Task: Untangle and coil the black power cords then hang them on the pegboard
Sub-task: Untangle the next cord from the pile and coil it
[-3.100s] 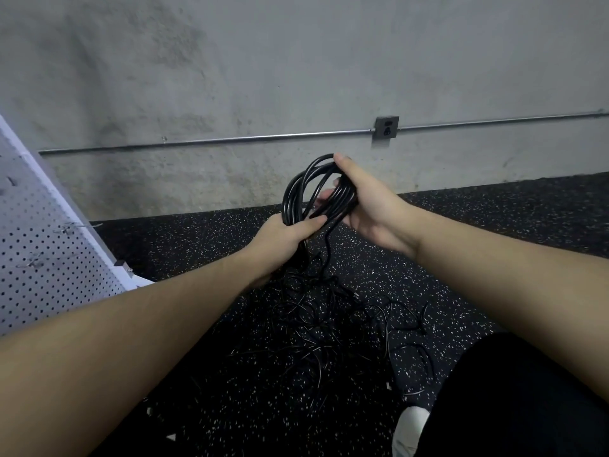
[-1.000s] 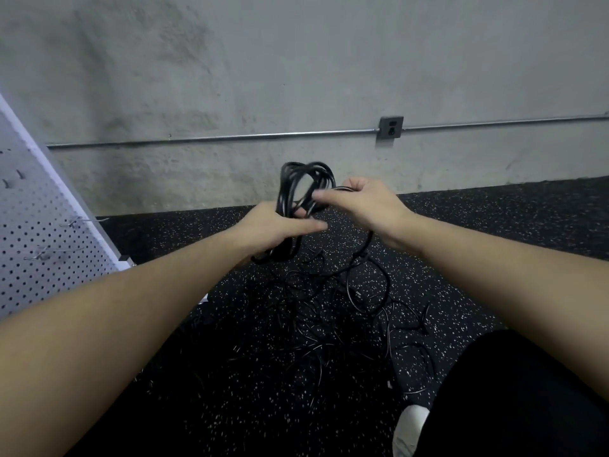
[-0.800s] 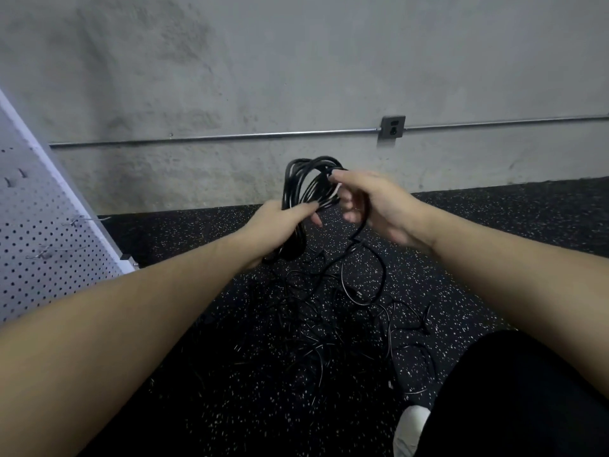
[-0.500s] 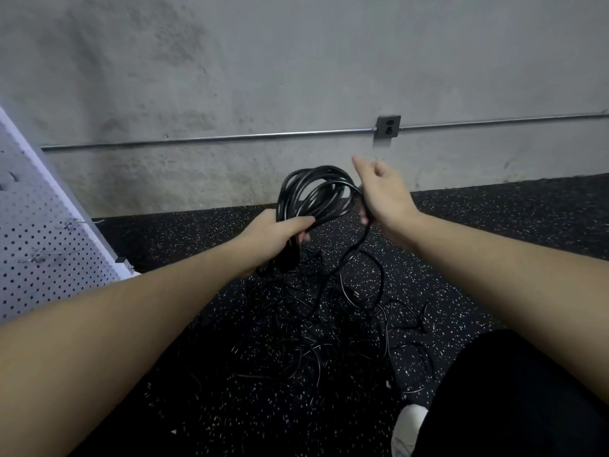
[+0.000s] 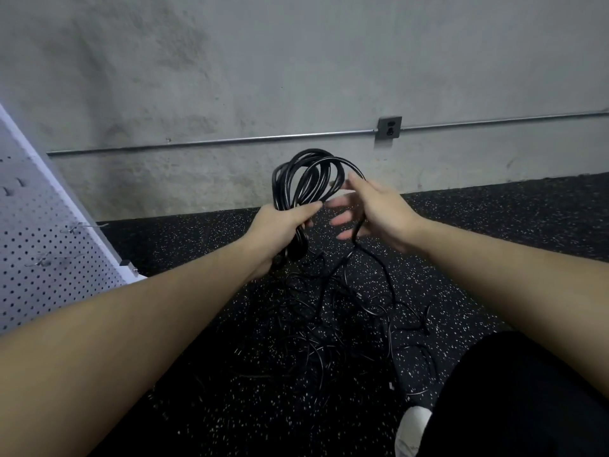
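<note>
My left hand (image 5: 280, 225) grips a coil of black power cord (image 5: 304, 179), held upright in front of the wall. The loose strand of that cord arcs over the coil's top and runs down through my right hand (image 5: 372, 209), whose fingers are spread and loosely curved around it. From there the strand drops to a tangle of black cords (image 5: 329, 318) lying on the floor below both hands. A white pegboard (image 5: 43, 245) with metal hooks leans at the left edge.
Black speckled rubber floor (image 5: 494, 232) meets a grey concrete wall carrying a metal conduit and an outlet box (image 5: 389, 127). My dark-trousered leg (image 5: 514, 397) and a white shoe toe (image 5: 410, 430) sit at the lower right.
My right hand has come down from the coil's top to beside my left hand, laying another loop of cord over the coil. My left hand keeps its grip in about the same place.
</note>
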Available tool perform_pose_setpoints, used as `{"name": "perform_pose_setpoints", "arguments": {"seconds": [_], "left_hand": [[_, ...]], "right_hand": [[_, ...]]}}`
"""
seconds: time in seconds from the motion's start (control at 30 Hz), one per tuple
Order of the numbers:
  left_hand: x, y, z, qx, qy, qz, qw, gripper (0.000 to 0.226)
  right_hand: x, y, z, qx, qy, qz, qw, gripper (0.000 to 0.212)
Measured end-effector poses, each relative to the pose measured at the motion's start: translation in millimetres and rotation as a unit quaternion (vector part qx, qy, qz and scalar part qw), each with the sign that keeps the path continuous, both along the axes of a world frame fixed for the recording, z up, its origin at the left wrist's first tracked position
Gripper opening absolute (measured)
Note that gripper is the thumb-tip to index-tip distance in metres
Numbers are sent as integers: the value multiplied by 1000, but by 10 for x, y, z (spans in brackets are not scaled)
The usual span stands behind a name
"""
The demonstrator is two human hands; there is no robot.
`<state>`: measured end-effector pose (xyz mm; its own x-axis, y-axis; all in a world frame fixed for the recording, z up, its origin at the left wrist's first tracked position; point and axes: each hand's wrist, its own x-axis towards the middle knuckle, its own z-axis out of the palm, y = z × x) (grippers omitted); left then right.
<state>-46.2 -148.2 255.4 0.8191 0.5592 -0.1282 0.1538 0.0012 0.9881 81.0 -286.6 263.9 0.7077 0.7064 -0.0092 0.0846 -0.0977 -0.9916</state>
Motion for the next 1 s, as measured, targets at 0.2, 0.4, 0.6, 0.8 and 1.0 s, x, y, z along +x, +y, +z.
{"name": "perform_pose_setpoints", "arguments": {"seconds": [0.2, 0.4, 0.6, 0.8, 1.0], "left_hand": [[31, 5, -66, 15, -33, -53, 998, 15], [-4, 32, -14, -44, -39, -92, 994, 18], [-59, 46, 5, -48, -9, -163, 985, 33], [-42, 40, 10, -99, 9, -127, 987, 32], [-25, 123, 12, -132, -27, -67, 989, 24]], "right_hand": [[-170, 142, 82, -6, 57, -6, 998, 48], [-243, 245, 169, 22, 99, -23, 995, 62], [-261, 239, 183, -18, 23, 18, 999, 52], [-168, 140, 19, 8, 28, 87, 996, 47], [-6, 45, -141, -163, -103, 145, 970, 23]]}}
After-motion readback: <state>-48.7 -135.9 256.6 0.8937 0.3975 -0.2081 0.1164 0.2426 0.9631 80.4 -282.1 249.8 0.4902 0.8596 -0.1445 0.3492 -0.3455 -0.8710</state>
